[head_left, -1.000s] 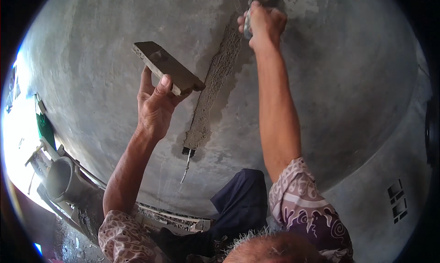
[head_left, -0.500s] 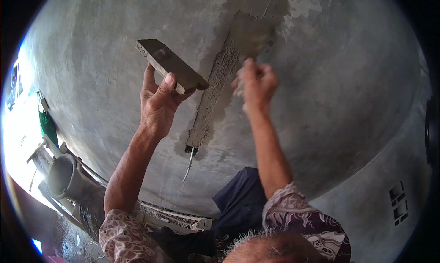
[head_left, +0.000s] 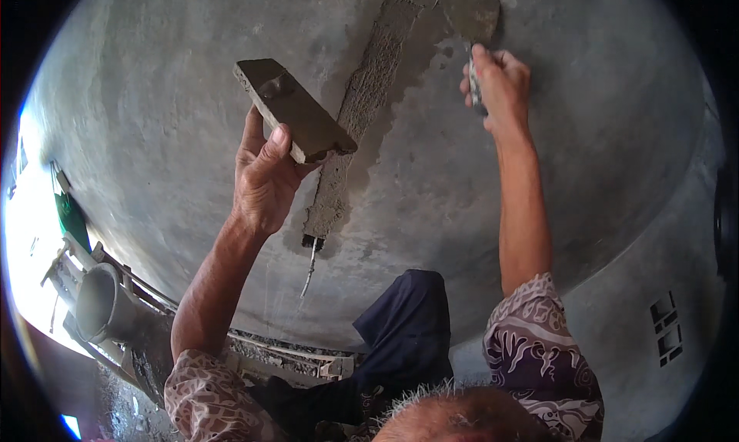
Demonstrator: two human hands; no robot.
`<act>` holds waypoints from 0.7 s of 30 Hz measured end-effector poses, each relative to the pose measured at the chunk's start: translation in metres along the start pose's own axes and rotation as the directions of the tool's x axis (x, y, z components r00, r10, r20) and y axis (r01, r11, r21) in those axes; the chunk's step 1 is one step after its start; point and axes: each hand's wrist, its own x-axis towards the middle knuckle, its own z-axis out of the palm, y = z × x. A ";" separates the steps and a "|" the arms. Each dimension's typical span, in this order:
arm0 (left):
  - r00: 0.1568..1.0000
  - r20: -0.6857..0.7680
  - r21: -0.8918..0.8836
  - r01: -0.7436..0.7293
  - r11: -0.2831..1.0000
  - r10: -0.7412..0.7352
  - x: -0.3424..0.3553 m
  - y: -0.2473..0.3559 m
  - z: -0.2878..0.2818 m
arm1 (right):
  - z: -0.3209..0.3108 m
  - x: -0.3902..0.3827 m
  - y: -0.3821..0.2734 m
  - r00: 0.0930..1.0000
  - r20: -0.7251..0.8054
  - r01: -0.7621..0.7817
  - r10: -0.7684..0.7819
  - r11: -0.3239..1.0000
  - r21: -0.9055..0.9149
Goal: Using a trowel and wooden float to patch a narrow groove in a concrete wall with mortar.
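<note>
My left hand (head_left: 265, 172) grips the lower edge of a small flat mortar board (head_left: 304, 122), thumb on the near side. A little dark wet mortar (head_left: 275, 86) sits on its face. My right hand (head_left: 504, 88) is closed around the handle of a trowel (head_left: 479, 18), whose broad, cement-smeared blade lies against the wall, its outline partly lost in the grey. Left of the blade, a long strip of rough mortar (head_left: 373, 61) runs down the wall, damp patches beside it. The board overlaps part of this strip. A pale cable (head_left: 310, 269) hangs from a dark opening at its lower end.
The grey plastered wall (head_left: 200, 165) fills most of the view. A grey bucket-like container (head_left: 96, 303) stands at lower left near wooden pieces. Something green (head_left: 71, 222) hangs behind it. My dark-clothed knee (head_left: 408, 319) is close to the wall. Vent openings (head_left: 667, 330) show at right.
My right hand has swung right and upward with the trowel, away from the rough strip. The left hand and mortar board have hardly moved. More of the strip's upper part now shows.
</note>
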 end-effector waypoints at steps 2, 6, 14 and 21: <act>1.000 -0.007 -0.015 0.010 1.000 -0.010 -0.002 0.000 -0.001 | -0.008 -0.025 0.006 0.998 0.032 -0.054 0.055 0.998 -0.020; 0.997 0.053 -0.018 0.049 0.999 -0.048 -0.006 0.002 -0.004 | -0.018 -0.067 0.021 0.984 0.125 -0.140 0.125 0.983 0.115; 0.934 0.251 -0.413 0.341 0.844 -0.255 -0.013 -0.014 0.021 | 0.014 -0.086 0.054 0.751 0.659 -0.460 -0.027 0.694 0.553; 0.907 0.233 -0.474 0.421 0.774 -0.350 -0.027 -0.017 -0.001 | 0.032 -0.098 0.093 0.608 0.788 -0.630 -0.096 0.546 0.553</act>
